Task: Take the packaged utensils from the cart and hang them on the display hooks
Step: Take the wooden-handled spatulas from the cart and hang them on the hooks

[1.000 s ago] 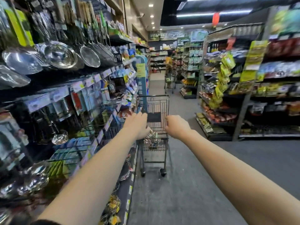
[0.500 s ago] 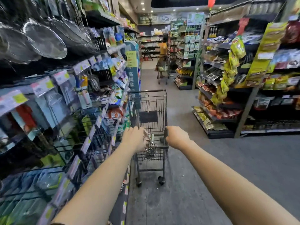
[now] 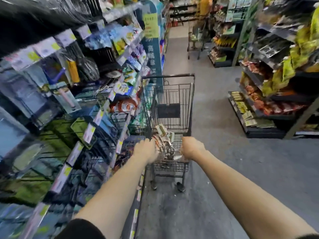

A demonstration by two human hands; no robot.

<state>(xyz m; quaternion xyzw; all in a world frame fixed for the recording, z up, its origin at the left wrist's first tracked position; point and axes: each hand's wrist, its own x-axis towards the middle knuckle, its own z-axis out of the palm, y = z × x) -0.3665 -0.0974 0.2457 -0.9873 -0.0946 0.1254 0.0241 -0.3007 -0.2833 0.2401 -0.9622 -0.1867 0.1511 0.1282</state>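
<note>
A small black wire cart [image 3: 173, 100] stands in the aisle ahead of me, close against the left shelving. Packaged utensils [image 3: 164, 140] with card backs and shiny metal ends lie in its basket. My left hand [image 3: 145, 150] grips the near left end of the cart's rim. My right hand [image 3: 191, 147] grips the near right end, fingers curled over it. The display hooks [image 3: 72, 75] with hanging kitchen goods run along the left; this side of the frame is blurred.
Snack shelves [image 3: 276, 83] line the right side of the aisle. A person with another cart [image 3: 196, 37] stands far down the aisle. A teal sign column [image 3: 152, 49] juts out just beyond my cart. Grey floor lies open to the right.
The view has tilted down and moved forward along the aisle with the cart. Both hands keep their grip on the cart's near end.
</note>
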